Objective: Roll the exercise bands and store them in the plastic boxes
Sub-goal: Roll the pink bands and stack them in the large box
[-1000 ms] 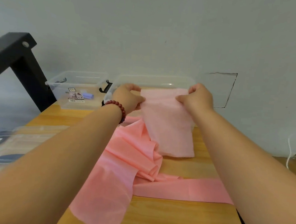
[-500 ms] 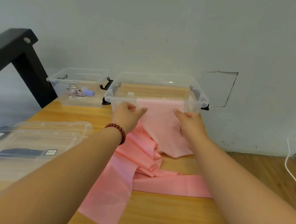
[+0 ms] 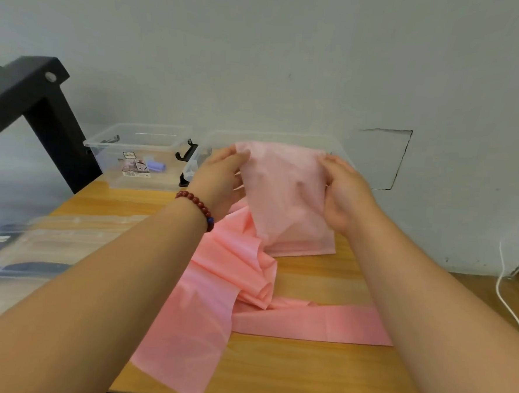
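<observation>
Two-handed grip on the pink exercise band (image 3: 285,198): left hand (image 3: 220,178) and right hand (image 3: 348,195) each pinch a top corner, thumbs on the near face, fingers showing faintly through the thin film. Held up, that end hangs as a flat, matte, translucent sheet right in front of the clear plastic box (image 3: 205,150), hiding most of it. Lower down, the band falls into soft glossy folds on the wooden tabletop (image 3: 302,375), one wide tail running to the near edge, another lying flat off to the right. On the left wrist, a dark red bead bracelet (image 3: 197,204). Further left, a second clear box (image 3: 114,169) with black clasps, holding a small purple roll (image 3: 156,166) and a printed card (image 3: 134,168). Clear lids (image 3: 36,243) lie at the tabletop's left edge, blurred. Black metal frame (image 3: 30,91) behind them, white cable (image 3: 508,298) down the right by the grey wall.
</observation>
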